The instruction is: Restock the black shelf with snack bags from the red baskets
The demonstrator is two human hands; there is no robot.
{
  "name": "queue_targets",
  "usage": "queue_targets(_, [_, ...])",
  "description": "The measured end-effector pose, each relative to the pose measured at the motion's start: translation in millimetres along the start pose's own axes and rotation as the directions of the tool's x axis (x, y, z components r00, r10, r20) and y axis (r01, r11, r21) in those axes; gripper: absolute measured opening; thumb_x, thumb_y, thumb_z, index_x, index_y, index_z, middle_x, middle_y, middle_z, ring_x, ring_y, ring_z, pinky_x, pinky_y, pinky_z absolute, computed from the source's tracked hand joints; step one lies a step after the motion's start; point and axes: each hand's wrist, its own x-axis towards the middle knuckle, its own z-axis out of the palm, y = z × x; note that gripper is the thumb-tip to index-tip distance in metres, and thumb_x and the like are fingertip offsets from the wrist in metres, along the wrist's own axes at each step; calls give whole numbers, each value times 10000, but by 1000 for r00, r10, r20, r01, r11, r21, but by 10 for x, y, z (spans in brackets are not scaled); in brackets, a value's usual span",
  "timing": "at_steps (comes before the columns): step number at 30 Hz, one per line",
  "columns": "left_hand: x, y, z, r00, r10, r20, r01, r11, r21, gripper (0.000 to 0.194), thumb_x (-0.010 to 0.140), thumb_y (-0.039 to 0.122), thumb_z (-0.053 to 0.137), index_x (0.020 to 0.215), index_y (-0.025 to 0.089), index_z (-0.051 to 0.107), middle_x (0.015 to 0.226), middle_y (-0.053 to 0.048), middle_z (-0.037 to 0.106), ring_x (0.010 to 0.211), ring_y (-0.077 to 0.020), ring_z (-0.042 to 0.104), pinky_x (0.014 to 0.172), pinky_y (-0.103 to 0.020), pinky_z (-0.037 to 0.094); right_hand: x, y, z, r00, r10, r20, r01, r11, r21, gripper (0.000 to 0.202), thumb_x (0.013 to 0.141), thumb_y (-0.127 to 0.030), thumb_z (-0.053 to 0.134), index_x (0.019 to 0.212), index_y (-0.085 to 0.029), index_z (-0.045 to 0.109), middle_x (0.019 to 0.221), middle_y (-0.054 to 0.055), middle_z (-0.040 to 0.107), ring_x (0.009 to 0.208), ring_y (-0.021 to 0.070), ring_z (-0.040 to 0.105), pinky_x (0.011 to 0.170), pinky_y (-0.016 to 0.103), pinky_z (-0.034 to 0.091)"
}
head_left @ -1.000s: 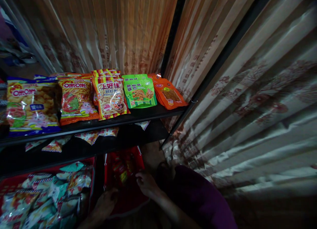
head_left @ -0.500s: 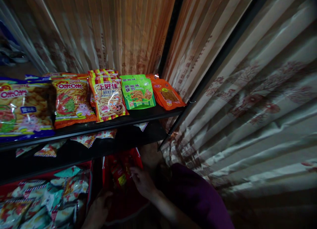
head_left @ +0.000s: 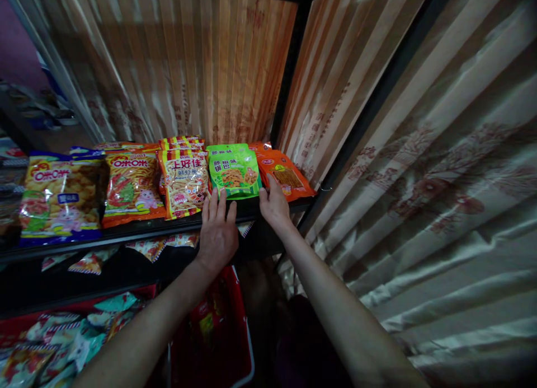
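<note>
Green bag (head_left: 230,167) on shelf (head_left: 247,207); left hand (head_left: 218,231) at its lower left, right hand (head_left: 276,204) lower right. Hands apart, fingers unclamped, contact unclear. Risk: sideways nudge could shift orange bag (head_left: 287,176) right of it.

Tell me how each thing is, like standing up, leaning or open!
Blue bag: upright
Left orange bag: upright
Prawn bag: upright, leaning back a little
Green bag: upright
Right orange bag: leaning back
Red basket: open-topped, packets inside, dim
Curtain: pleated
Left hand: open, fingers spread
Right hand: at the right orange bag, grip unclear
</note>
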Motion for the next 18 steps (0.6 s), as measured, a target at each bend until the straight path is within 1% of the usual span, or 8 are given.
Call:
queue_targets(2, [114,7,97,1000,-14,22,12,998,68,467,770,120,495,1234,70,504,1440,-224,362,1406,-346,125,1102,-610,181,77,64,40,1000,15,23,-15,1000,-19,490,854,-272,426,1328,-148,424,1238,145,573,1183,284,509,1006,504,383])
queue_targets(4, [155,-7,174,999,-16,43,11,994,113,436,783,133,480,1205,35,525,1413,-255,387,1390,-357,187,1104,-602,178,116,99,61,996,58,61,-56,998,-35,482,842,-243,445,1314,-146,450,1091,141,647,1069,295,585,964,508,414])
queue_targets(6, [156,-31,238,998,2,62,-11,990,143,419,801,124,437,1193,9,528,1396,-267,404,1368,-342,266,1110,-581,185,147,115,72,989,96,109,-92,995,-47,462,828,-207,456,1286,-154,488,1002,127,676,996,292,621,939,491,436])
queue_targets(9, [137,-61,317,996,38,81,-49,989,142,454,802,91,389,1232,-12,490,1401,-253,407,1352,-299,321,1118,-524,226,200,134,86,983,120,138,-117,993,-29,443,812,-165,456,1250,-174,520,1001,104,681,953,267,638,903,453,471])
queue_targets(12, [131,-66,370,996,45,75,-53,992,114,483,793,85,394,1264,5,470,1403,-227,420,1352,-279,326,1114,-490,258,244,174,94,988,118,104,-121,992,23,441,802,-125,442,1231,-172,533,1027,92,674,918,236,644,887,428,489])
queue_targets(14, [136,-58,381,996,45,71,-51,994,93,477,794,103,415,1259,18,480,1404,-221,422,1348,-281,333,1109,-486,270,255,212,95,990,105,90,-108,994,23,428,798,-108,435,1205,-160,555,1044,100,665,911,228,643,892,427,488])
queue_targets(18, [148,-35,345,998,27,59,-31,997,74,450,807,135,435,1241,40,505,1411,-212,415,1341,-290,342,1095,-478,293,236,286,106,991,84,107,-85,996,7,392,804,-117,433,1163,-148,587,1030,113,665,911,228,645,904,442,480])
